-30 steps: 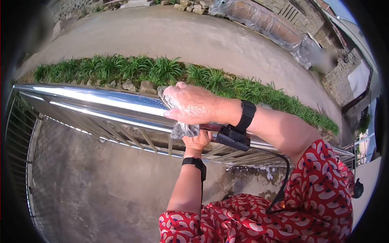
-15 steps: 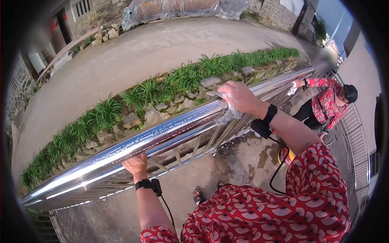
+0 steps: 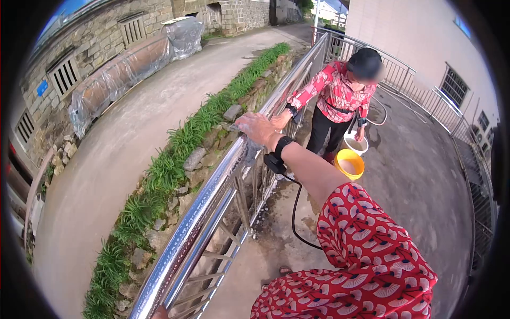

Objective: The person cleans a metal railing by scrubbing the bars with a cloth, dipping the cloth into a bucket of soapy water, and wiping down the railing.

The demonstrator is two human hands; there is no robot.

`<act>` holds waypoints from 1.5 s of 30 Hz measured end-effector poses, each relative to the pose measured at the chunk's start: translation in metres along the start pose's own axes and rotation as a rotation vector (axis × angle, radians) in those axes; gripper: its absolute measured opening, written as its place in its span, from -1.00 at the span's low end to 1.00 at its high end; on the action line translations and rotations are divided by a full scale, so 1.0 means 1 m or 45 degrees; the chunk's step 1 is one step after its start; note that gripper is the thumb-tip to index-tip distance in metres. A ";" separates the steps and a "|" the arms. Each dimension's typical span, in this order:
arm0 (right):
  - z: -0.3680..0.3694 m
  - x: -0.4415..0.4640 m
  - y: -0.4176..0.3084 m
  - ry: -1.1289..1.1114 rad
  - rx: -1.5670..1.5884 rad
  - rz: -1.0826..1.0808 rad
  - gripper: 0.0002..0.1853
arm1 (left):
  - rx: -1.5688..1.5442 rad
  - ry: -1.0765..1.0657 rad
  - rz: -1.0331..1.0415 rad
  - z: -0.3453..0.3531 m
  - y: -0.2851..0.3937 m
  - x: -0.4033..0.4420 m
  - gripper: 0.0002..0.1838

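My right hand (image 3: 258, 130) is pressed over the top of a shiny metal railing (image 3: 199, 220), closed on a wet grey cloth (image 3: 251, 152) that hangs down the near side. Water drops and suds cover the top tube below it. Only a sliver of my left hand (image 3: 159, 312) shows at the bottom edge, against the railing; its fingers are hidden. Just beyond my right hand, a co-worker's hand (image 3: 279, 121) is at the same railing.
The co-worker (image 3: 340, 93) stands along the railing, other hand above a white bucket (image 3: 355, 142). A yellow bucket (image 3: 349, 164) with cloudy liquid stands nearer. A black cable (image 3: 294, 212) runs from my right wrist. Plants (image 3: 159, 178) and stones line the far side.
My view has turned right along the railing. My right hand and the cloth are farther along it, closer to the co-worker. My left hand has nearly left the view. The co-worker's white cloth is now hidden.
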State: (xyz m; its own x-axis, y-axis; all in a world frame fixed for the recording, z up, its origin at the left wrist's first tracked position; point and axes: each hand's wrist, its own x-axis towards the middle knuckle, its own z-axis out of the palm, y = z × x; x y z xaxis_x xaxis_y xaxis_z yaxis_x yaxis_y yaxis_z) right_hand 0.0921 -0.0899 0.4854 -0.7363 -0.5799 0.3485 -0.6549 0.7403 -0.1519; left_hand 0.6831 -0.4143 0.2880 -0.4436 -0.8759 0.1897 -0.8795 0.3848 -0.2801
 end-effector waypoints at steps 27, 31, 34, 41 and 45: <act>0.048 -0.180 -0.296 1.064 0.912 -0.112 -0.65 | -0.550 -0.325 0.031 -0.086 0.011 0.008 -0.41; 0.052 -0.166 -0.289 1.258 1.130 0.296 -0.56 | -0.535 -0.232 0.131 -0.058 -0.001 0.021 -0.40; 0.058 -0.156 -0.275 1.368 1.262 0.486 -0.53 | -0.520 -0.189 0.089 -0.053 -0.002 0.022 -0.41; 0.102 -0.099 -0.211 1.314 2.325 1.013 -0.64 | -0.581 -0.191 0.044 -0.066 0.006 0.017 -0.45; 0.130 -0.084 -0.213 1.287 2.772 0.860 -0.49 | -0.575 -0.115 0.116 -0.073 0.008 0.011 -0.51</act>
State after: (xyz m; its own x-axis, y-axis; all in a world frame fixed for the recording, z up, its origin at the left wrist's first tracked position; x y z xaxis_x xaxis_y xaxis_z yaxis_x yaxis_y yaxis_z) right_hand 0.2710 -0.2427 0.3683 -0.9761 0.1984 -0.0884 -0.1425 -0.8920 -0.4291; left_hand 0.6591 -0.3995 0.3562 -0.5234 -0.8468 0.0953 -0.8334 0.5320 0.1496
